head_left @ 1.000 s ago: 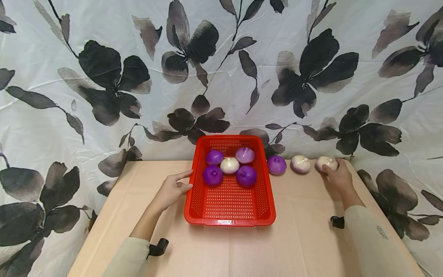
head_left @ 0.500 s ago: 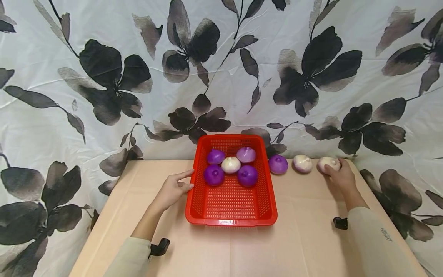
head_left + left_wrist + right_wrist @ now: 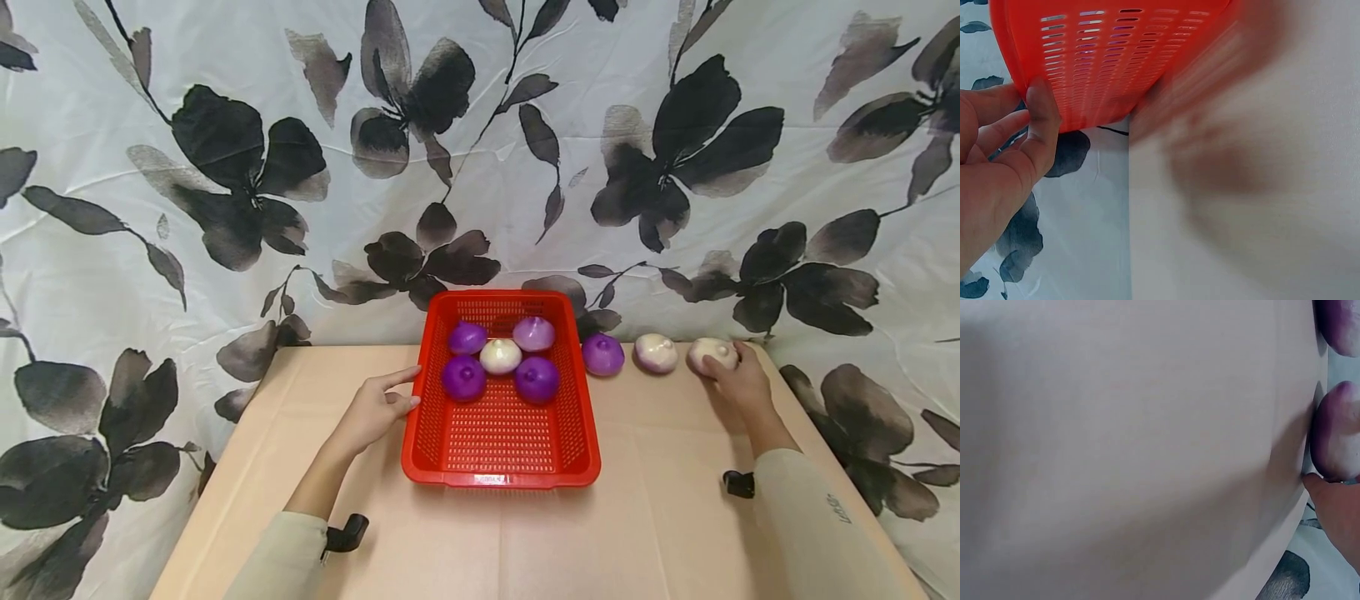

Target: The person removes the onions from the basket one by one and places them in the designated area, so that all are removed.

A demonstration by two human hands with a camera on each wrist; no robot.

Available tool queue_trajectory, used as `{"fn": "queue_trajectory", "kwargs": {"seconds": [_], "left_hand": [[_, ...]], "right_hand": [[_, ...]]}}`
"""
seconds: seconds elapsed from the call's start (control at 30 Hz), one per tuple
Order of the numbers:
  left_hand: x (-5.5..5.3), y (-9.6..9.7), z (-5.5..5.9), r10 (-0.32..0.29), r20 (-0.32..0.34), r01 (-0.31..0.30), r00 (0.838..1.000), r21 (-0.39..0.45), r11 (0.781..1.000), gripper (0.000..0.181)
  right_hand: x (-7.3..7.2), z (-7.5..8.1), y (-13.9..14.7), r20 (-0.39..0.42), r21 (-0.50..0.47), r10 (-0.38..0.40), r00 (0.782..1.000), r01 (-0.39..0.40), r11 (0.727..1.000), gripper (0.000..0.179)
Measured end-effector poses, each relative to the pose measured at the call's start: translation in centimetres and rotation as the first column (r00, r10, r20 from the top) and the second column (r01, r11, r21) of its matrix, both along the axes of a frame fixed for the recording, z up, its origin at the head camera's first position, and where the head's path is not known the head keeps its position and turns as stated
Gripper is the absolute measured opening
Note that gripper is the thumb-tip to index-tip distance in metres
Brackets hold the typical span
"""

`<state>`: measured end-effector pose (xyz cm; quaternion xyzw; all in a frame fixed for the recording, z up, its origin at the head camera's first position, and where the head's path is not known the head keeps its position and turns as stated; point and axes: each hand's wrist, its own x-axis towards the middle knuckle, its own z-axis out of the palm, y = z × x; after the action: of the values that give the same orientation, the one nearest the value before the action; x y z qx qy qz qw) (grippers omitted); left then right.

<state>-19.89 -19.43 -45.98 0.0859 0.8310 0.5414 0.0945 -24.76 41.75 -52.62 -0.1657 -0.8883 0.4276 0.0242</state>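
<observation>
My left hand (image 3: 372,414) holds the left rim of a red plastic basket (image 3: 498,450). In the left wrist view its thumb (image 3: 1041,109) lies against the perforated outer wall of the basket. The basket bears several purple onions (image 3: 462,378) and one white onion (image 3: 500,357), all toward its far half. Out at the far right corner of the table, my right hand (image 3: 738,379) grips a white onion with purplish sides (image 3: 708,351). In the right wrist view that onion (image 3: 1337,434) is partly cut off by the frame edge, with the right thumb right at its side.
Between basket and right hand, a purple onion (image 3: 602,356) and another white onion (image 3: 655,354) stand along the table's back edge. A floral cloth (image 3: 540,233) hangs behind the tan tabletop (image 3: 495,542). Dark wrist cameras (image 3: 347,534) sit at both sleeves.
</observation>
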Motion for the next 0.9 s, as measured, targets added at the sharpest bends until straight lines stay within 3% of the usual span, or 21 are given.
{"fn": "queue_trajectory", "kwargs": {"seconds": [0.23, 0.43, 0.67, 0.9], "left_hand": [[0.1, -0.1, -0.2, 0.0, 0.001, 0.0, 1.0, 0.015, 1.0, 0.058], [0.0, -0.1, -0.2, -0.007, -0.009, 0.008, 1.0, 0.016, 1.0, 0.058], [0.0, -0.1, -0.2, -0.002, -0.016, 0.002, 1.0, 0.001, 1.0, 0.058], [0.1, -0.1, -0.2, -0.001, -0.004, 0.001, 1.0, 0.009, 1.0, 0.058]], "right_hand": [[0.7, 0.6, 0.3, -0.031, -0.022, -0.01, 0.999, 0.009, 1.0, 0.089], [1.7, 2.6, -0.4, -0.145, 0.016, 0.02, 0.989, -0.018, 1.0, 0.088], [2.0, 5.6, -4.0, -0.292, -0.001, 0.126, 0.948, -0.131, 0.991, 0.086], [1.7, 7.7, -8.4, -0.348, -0.005, 0.255, 0.902, -0.274, 0.962, 0.085]]}}
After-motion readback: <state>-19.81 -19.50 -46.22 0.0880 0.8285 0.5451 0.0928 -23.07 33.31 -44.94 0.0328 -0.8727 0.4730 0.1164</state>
